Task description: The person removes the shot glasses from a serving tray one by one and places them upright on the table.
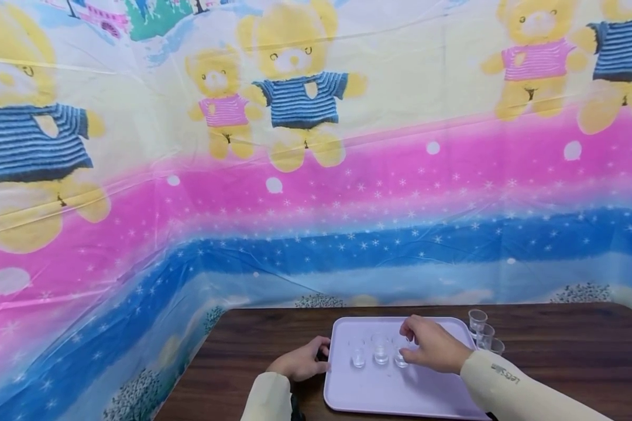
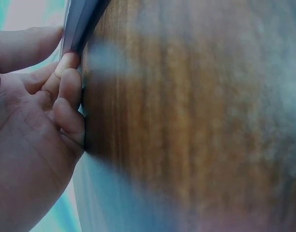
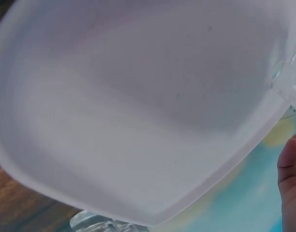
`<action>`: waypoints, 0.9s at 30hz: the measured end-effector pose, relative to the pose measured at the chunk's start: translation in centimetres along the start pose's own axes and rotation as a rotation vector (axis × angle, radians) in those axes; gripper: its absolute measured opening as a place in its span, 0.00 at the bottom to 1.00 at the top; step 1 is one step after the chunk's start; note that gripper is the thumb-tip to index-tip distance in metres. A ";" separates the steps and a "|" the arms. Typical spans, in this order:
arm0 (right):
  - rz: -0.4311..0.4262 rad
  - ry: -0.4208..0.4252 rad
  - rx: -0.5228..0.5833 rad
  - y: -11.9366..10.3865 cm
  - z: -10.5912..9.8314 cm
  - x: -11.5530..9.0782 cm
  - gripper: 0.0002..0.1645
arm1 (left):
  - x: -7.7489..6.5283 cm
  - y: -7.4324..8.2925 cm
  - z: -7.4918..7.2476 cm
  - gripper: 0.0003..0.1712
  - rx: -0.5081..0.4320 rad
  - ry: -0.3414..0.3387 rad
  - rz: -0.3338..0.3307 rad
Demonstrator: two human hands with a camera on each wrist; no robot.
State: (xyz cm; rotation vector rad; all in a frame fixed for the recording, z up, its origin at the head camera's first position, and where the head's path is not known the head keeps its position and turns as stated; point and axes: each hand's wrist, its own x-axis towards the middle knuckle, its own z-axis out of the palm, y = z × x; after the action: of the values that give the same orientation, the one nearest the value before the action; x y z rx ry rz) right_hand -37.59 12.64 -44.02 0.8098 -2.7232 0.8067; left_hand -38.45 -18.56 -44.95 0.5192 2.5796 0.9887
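Tray (image 1: 421, 397): 1, lilac, flat on the table (image 1: 563, 339). Seen from the head it reads wider side to side than front to back; foreshortened, so can't confirm the long axis.

Tray glasses (image 1: 381, 353): at least 3 small clear ones, in a side-to-side row left of tray centre. Long axes vertical, bases down. Rims faint, and any glass behind the row can't be separated out.

Table glasses (image 1: 477, 321): 3 countable, just outside the tray's right edge, mouths up, axes vertical. Row runs obliquely toward the wearer; nearest one partly hidden by the right sleeve (image 1: 521, 380).

Left hand (image 1: 300, 360): fingers bent, thumb and index gripping the tray's left edge. Right hand (image 1: 436, 346): over the tray at the rightmost glass (image 1: 399, 360) of the row, thumb and fingers apart around it; can't tell if it's gripped.

Printed cloth (image 1: 400, 181) behind: 5 bears (image 1: 305, 88), outer two cut off.
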 end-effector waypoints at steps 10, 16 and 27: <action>0.015 0.030 -0.014 1.2 -1.0 -1.1 0.18 | 0.1 0.0 0.0 0.27 -0.002 -0.009 0.002; 0.077 0.007 -0.003 2.2 -2.8 -2.2 0.19 | 0.2 -0.2 -0.1 0.25 -0.007 -0.012 0.013; 0.030 0.010 -0.043 3.8 -6.6 -5.1 0.18 | 0.2 -0.2 0.1 0.26 -0.009 0.000 0.030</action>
State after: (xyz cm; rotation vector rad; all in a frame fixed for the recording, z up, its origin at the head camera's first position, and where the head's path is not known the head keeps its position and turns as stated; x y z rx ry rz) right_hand -35.31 21.28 -41.84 0.7563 -2.7399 0.7534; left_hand -38.65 -18.52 -45.24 0.5574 2.5734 1.0089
